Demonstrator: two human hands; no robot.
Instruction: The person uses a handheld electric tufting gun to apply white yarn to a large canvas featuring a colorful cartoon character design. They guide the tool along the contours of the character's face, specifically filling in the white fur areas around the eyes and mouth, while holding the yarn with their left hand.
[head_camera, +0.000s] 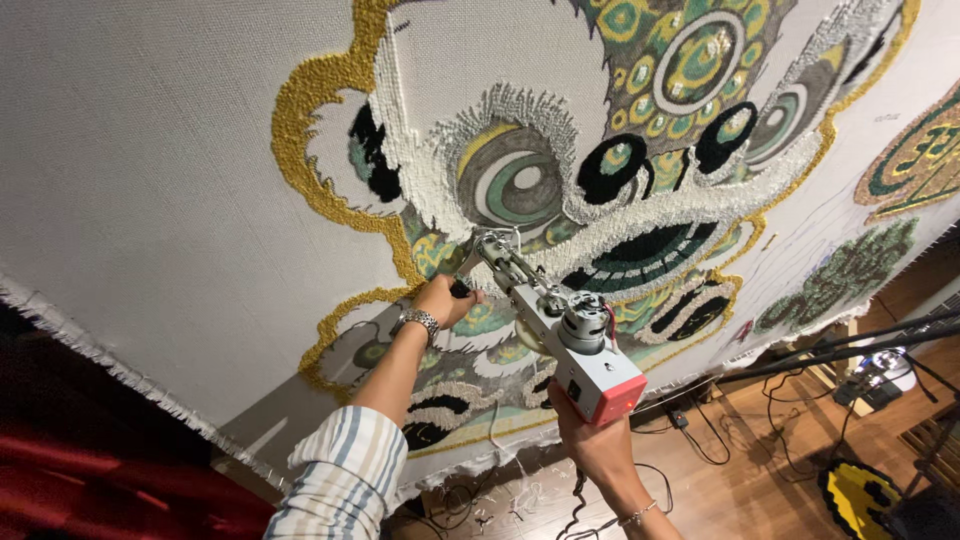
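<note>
**Tufting gun pressed to the cloth, both hands closed on it**

Here the tufting gun (555, 330) lies slantwise across the middle of the view, its long axis running from the red-edged grey body at lower right up to the needle end at upper left. That needle end meets the stretched backing cloth (150, 180) just below the white, shaggy band of the big tufted mask design (560, 180), near a yellow-green patch.

The right hand (590, 440) is wrapped shut around the grip under the gun's rear body, so the tool extends up and away to the left from that hold. The left hand (445, 298), wearing a metal watch above a striped sleeve (345, 470), is closed on the small front handle beside the needle mechanism, and is clearly the nearer hand to the cloth and the working tip.

A cable (580, 505) hangs from the gun toward the wooden floor (740, 480), where yarn scraps and more cords lie.
</note>
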